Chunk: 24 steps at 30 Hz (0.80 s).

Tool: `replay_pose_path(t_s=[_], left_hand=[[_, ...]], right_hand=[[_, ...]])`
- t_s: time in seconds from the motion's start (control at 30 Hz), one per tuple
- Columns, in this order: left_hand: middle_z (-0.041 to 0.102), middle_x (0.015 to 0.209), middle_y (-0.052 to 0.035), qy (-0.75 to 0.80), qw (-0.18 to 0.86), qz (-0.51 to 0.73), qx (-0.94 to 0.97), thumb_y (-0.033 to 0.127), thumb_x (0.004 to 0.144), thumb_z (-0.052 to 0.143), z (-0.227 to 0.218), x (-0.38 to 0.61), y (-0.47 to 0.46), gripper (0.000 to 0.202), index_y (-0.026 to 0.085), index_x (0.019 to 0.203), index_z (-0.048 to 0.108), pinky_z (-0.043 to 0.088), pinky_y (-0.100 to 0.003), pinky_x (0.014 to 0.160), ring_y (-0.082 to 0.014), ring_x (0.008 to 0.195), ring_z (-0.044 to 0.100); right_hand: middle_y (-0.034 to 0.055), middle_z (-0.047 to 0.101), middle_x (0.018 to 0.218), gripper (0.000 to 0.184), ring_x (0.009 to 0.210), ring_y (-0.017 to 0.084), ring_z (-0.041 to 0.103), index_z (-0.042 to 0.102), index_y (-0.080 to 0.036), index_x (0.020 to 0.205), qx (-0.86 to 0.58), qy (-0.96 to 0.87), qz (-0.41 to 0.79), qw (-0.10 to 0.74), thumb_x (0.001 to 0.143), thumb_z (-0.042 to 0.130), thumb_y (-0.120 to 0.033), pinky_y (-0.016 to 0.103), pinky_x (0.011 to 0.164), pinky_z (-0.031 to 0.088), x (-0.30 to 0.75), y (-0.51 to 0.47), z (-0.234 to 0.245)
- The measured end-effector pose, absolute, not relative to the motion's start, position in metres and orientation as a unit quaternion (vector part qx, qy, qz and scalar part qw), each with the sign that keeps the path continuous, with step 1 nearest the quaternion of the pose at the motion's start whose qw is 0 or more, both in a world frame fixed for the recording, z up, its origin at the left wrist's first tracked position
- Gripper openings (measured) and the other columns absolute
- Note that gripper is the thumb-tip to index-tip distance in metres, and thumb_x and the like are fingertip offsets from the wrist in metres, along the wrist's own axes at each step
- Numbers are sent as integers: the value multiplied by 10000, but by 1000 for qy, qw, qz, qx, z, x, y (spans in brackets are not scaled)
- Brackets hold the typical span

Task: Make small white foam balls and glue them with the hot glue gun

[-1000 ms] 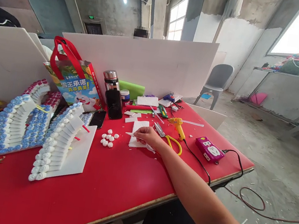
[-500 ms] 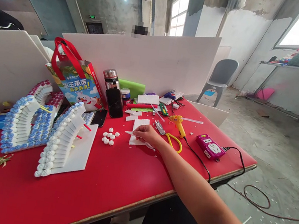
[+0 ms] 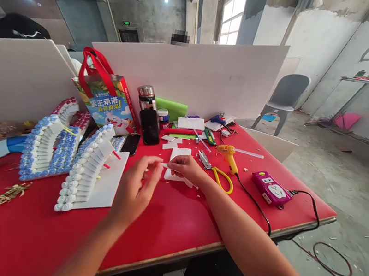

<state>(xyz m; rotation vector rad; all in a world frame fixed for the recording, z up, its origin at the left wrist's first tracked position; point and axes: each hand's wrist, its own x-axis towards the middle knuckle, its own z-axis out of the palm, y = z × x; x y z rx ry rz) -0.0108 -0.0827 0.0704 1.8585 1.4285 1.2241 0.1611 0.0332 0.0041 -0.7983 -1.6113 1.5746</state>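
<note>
My right hand (image 3: 186,168) rests on the red table (image 3: 163,228), its fingers pinched on a small white foam piece (image 3: 165,165) atop a white foam sheet (image 3: 179,155). My left hand (image 3: 136,191) hovers above the table just left of it, fingers loosely spread and reaching toward the same piece, holding nothing that I can see. A model of blue-capped white rolled tubes (image 3: 72,157) on a white board stands to the left. Yellow-handled scissors (image 3: 216,171) and a yellow glue gun (image 3: 228,156) lie just right of my right hand.
A pink power strip (image 3: 270,188) with a black cable sits near the right edge. A printed bag (image 3: 107,97), steel flask (image 3: 147,97), black phone (image 3: 131,143) and white dividers (image 3: 187,75) stand behind. A grey chair (image 3: 283,100) is beyond. Dried stems (image 3: 3,195) lie left.
My left hand has come into view from below and moved up toward my right hand. The right hand has kept its pinch on the foam piece. The view shifted slightly left.
</note>
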Motion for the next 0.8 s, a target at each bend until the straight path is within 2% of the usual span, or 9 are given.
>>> replay_pose_path(t_s=[0.1, 0.17, 0.23, 0.3, 0.4, 0.53, 0.6, 0.7, 0.8], left_hand=[[672, 1137, -89, 551, 206, 409, 698, 455, 931, 558, 49, -22, -35, 297, 220, 1081, 660, 488, -313, 805, -228, 1001, 646], [702, 975, -63, 555, 262, 378, 693, 492, 942, 515, 35, -28, -12, 336, 210, 1054, 659, 477, -307, 758, -199, 822, 657], [653, 744, -27, 544, 286, 359, 703, 517, 964, 448, 25, -31, -2, 393, 194, 856, 645, 439, -286, 688, -183, 711, 610], [572, 624, -1, 542, 287, 353, 707, 529, 962, 438, 17, -31, -4, 442, 196, 700, 563, 387, -274, 614, -164, 613, 534], [566, 618, 1, 529, 327, 330, 710, 535, 959, 434, 12, -30, -12, 448, 203, 669, 520, 370, -275, 589, -157, 582, 501], [585, 668, 8, 490, 403, 310, 708, 528, 949, 458, 12, -37, -19, 371, 212, 773, 541, 391, -269, 623, -155, 612, 510], [552, 666, 19, 497, 390, 312, 710, 520, 946, 469, 13, -42, -20, 351, 212, 788, 526, 370, -262, 610, -149, 615, 487], [495, 655, 26, 517, 334, 323, 719, 516, 942, 485, 14, -46, -19, 352, 205, 779, 512, 327, -260, 587, -143, 619, 452], [533, 696, 12, 506, 382, 348, 690, 541, 936, 486, 12, -47, -17, 375, 192, 818, 556, 341, -258, 597, -136, 629, 476]], right_hand=[[-13, 569, 580, 343, 476, 70, 396, 630, -145, 705, -304, -641, 605, 362, 774, 711, -471, 239, 481, 287, 162, 32, 5], [-14, 566, 587, 345, 488, 74, 402, 629, -149, 720, -301, -648, 601, 358, 794, 695, -479, 240, 486, 292, 161, 32, 4], [-10, 572, 599, 344, 497, 78, 405, 634, -148, 735, -309, -654, 590, 358, 800, 687, -482, 240, 486, 291, 160, 33, 1], [-6, 580, 605, 339, 496, 81, 400, 642, -145, 752, -328, -660, 576, 353, 797, 683, -478, 243, 485, 290, 160, 33, -1], [-1, 589, 608, 306, 505, 87, 391, 648, -144, 743, -344, -690, 539, 339, 810, 659, -442, 246, 492, 285, 159, 33, -5], [8, 620, 641, 238, 570, 102, 437, 669, -147, 723, -349, -740, 458, 347, 841, 615, -348, 244, 548, 321, 155, 30, 0], [6, 626, 638, 209, 578, 105, 454, 659, -153, 692, -380, -757, 416, 331, 839, 601, -289, 242, 555, 327, 150, 30, 11], [1, 629, 628, 173, 572, 104, 469, 623, -158, 635, -424, -798, 339, 261, 804, 599, -184, 243, 539, 305, 139, 32, 34], [-1, 601, 602, 191, 568, 105, 461, 576, -159, 596, -444, -821, 278, 229, 783, 613, -145, 251, 536, 283, 131, 36, 46]])
